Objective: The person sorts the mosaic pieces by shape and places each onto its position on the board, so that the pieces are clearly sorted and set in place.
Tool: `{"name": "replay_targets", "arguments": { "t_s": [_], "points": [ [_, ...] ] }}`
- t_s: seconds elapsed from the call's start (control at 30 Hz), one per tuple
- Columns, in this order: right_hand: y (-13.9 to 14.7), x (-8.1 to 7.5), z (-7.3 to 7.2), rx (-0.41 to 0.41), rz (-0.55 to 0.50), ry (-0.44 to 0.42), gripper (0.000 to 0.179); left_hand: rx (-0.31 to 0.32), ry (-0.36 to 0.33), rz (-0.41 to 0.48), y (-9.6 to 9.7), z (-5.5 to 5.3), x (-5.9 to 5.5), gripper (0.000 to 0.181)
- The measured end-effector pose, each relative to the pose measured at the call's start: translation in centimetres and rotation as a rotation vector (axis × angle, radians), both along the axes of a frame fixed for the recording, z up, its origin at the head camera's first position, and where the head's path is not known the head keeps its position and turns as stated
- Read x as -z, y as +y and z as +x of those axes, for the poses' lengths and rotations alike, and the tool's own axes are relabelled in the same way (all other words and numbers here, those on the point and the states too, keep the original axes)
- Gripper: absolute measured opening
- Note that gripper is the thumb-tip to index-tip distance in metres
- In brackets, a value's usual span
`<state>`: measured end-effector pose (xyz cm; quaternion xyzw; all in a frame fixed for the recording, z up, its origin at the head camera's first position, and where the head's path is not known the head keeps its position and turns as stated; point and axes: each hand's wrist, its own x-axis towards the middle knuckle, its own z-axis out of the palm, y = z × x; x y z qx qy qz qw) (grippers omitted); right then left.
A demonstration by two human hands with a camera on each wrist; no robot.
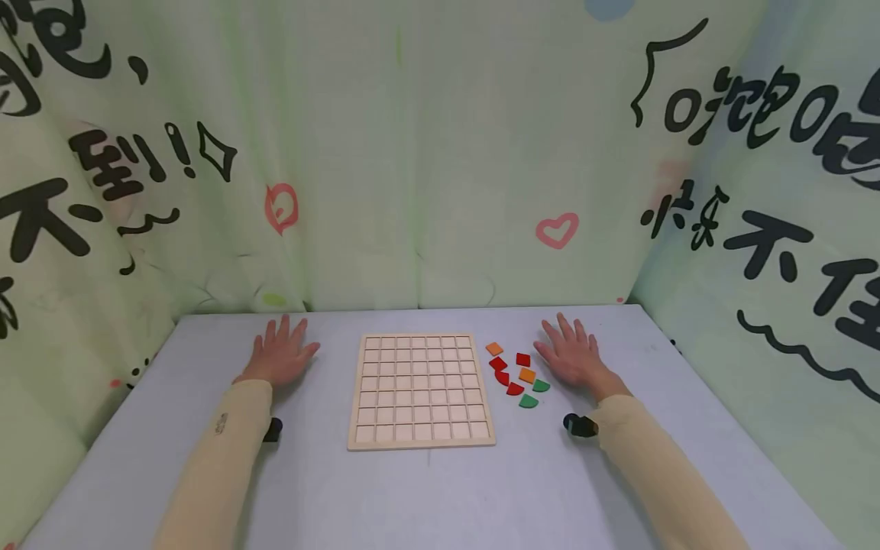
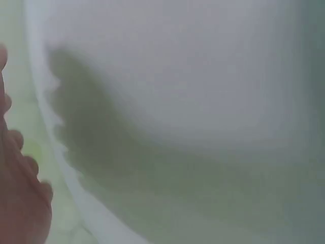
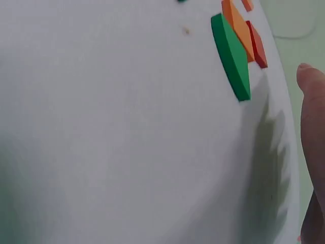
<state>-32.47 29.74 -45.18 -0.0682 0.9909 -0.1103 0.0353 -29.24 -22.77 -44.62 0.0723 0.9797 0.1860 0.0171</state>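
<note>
My left hand [image 1: 278, 357] is spread palm down over the table, left of a wooden grid board [image 1: 354, 412] and apart from it. On the other side my right hand [image 1: 572, 357] is likewise spread, with nothing held. Between the board and that hand lie several small flat pieces: orange squares such as one orange piece [image 1: 527, 375], red pieces such as a red square [image 1: 523, 359], and green quarter-round pieces such as one green piece [image 1: 528, 401]. The right wrist view shows a green piece [image 3: 232, 58] nearest that hand. In the left wrist view only the hand's edge [image 2: 25, 203] and its shadow show.
The pale table [image 1: 426, 504] meets a printed curtain [image 1: 426, 153] along its back edge, and curtains also hang at both sides. A dark wrist device [image 1: 580, 425] sits under the right sleeve, another device [image 1: 273, 430] under the left sleeve.
</note>
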Motion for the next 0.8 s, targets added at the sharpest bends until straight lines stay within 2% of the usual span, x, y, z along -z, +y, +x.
{"name": "replay_targets", "arguments": {
  "t_s": [0.13,0.2,0.33,0.43,0.53,0.63,0.8],
  "points": [
    [-1.3,-0.1,0.2,-0.029,-0.047,0.029,0.068,0.123,-0.027,0.106,2.3,-0.4,-0.5,0.066],
    [-2.1,0.0,0.2,-0.052,-0.049,0.049,0.066,0.16,-0.06,0.168,3.5,-0.2,-0.7,0.065],
    [-3.6,0.1,0.5,-0.105,-0.055,0.092,0.064,0.219,-0.029,0.263,5.2,0.5,-0.6,0.061],
    [-4.4,-0.1,1.0,-0.137,-0.108,0.111,0.064,0.23,0.003,0.363,6.2,0.9,-0.1,0.059],
    [-5.1,-0.5,1.4,-0.161,-0.169,0.118,0.066,0.207,0.006,0.438,6.9,1.3,0.4,0.055],
    [-5.6,-0.7,1.6,-0.176,-0.204,0.113,0.065,0.199,0.018,0.438,7.1,1.4,1.0,0.05],
    [-5.8,-0.8,1.4,-0.175,-0.176,0.095,0.062,0.193,0.03,0.436,6.6,1.8,1.4,0.043]
  ]
}}
